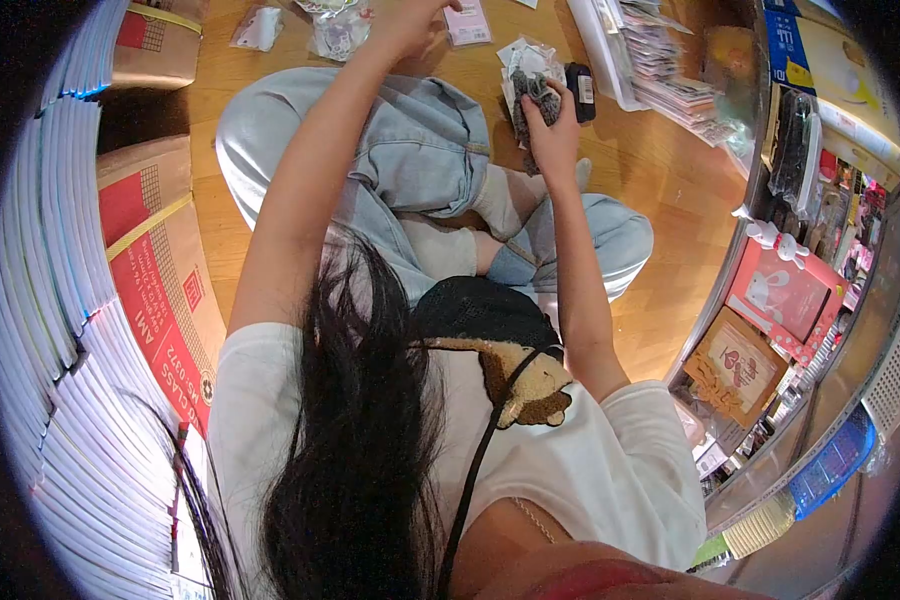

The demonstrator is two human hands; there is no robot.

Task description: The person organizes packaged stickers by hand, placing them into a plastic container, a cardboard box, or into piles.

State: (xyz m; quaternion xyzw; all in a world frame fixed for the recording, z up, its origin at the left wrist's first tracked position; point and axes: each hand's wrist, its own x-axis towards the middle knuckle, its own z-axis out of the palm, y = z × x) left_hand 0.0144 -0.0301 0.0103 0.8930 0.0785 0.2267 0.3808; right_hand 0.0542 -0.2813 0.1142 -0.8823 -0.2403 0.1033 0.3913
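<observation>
At the top edge, my left hand (410, 28) reaches over the wooden floor, partly cut off by the frame. Its visible fingers are apart, just beside a small pink packet (467, 24). My right hand (558, 135) is closed round a crumpled dark grey cloth (538, 108). Beyond the cloth lie clear plastic packets (525, 58). To the right of them is a small black item with a white label (579, 92). More plastic packets (341, 30) lie left of my left hand, with a white one (259, 28) further left.
My crossed legs in light jeans (410, 150) are below my hands. Cardboard boxes (155, 280) and tall stacks of paper (60, 300) stand at left. A clear bin (605, 50) and packed card sleeves (670, 85) lie at upper right, beside crowded shelves (830, 350).
</observation>
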